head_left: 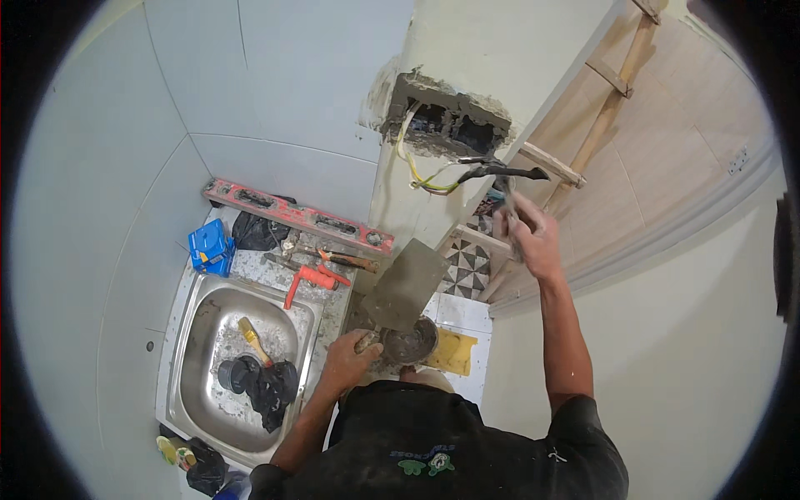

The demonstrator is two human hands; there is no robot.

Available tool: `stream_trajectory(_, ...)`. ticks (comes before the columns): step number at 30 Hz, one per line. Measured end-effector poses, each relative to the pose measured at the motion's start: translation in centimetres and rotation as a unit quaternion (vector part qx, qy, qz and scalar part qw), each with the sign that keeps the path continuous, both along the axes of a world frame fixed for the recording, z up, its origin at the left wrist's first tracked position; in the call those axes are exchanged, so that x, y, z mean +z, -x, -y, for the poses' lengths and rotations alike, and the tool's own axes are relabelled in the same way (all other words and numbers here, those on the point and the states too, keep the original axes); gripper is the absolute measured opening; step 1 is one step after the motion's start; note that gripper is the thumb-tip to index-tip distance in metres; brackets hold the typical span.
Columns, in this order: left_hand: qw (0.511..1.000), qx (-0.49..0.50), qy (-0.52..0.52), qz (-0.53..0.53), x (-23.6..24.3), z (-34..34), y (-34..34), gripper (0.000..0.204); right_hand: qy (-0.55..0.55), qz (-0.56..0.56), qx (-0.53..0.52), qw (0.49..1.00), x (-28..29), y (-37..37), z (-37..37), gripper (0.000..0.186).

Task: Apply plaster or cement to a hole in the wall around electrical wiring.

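My left hand (354, 362) grips the handle of a broad grey trowel (404, 279), its blade angled over a round mortar-stained container (410, 342). My right hand (529, 233) is closed on a narrow grey tool (510, 208), held upright beside the wall's edge, just below a black-wrapped cable end (500, 172). A rough double-box recess (452, 112) is cut into the pale wall, with mortar round it and yellow-green and white wires (404, 142) hanging out.
A steel sink (196, 350) holds a brush and black plastic. The counter carries a red level (296, 214), blue box (212, 248) and red-handled tool (317, 277). A wooden ladder (612, 100) stands beyond the wall's edge; a yellow board (454, 352) lies low.
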State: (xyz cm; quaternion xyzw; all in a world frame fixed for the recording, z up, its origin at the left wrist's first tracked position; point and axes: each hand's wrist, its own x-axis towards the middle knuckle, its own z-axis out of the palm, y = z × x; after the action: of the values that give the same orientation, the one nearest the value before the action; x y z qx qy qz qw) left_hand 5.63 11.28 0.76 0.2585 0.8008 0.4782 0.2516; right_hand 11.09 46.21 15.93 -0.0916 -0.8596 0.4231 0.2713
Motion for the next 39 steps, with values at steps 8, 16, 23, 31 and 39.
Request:
stream_trajectory(8, 1.0, 0.004, -0.016, 0.021, -0.5, 0.7, -0.2, 0.044, -0.496, -0.022, -0.058, 0.866, 2.1, 6.1, -2.0, 0.058)
stream_trajectory(16, 0.996, -0.016, -0.046, 0.071, -1.4, 1.6, 0.4, 0.045, -0.611, -0.085, -0.052, 0.786, 3.1, 8.9, -3.0, 0.063)
stream_trajectory(23, 0.993, -0.059, -0.063, 0.086, -0.7, 1.7, 2.3, 0.036, -0.657, -0.092, -0.082, 0.744, 2.8, 9.6, -3.5, 0.062)
stream_trajectory(31, 0.991, -0.082, -0.054, 0.096, -0.1, 1.6, 3.1, 0.032, -0.664, -0.031, -0.105, 0.74, 3.4, 9.4, -2.7, 0.058)
stream_trajectory(39, 0.99, -0.096, -0.054, 0.087, -0.4, 1.8, 3.3, 0.033, -0.671, 0.007, -0.124, 0.731, 4.2, 8.9, -1.7, 0.059)
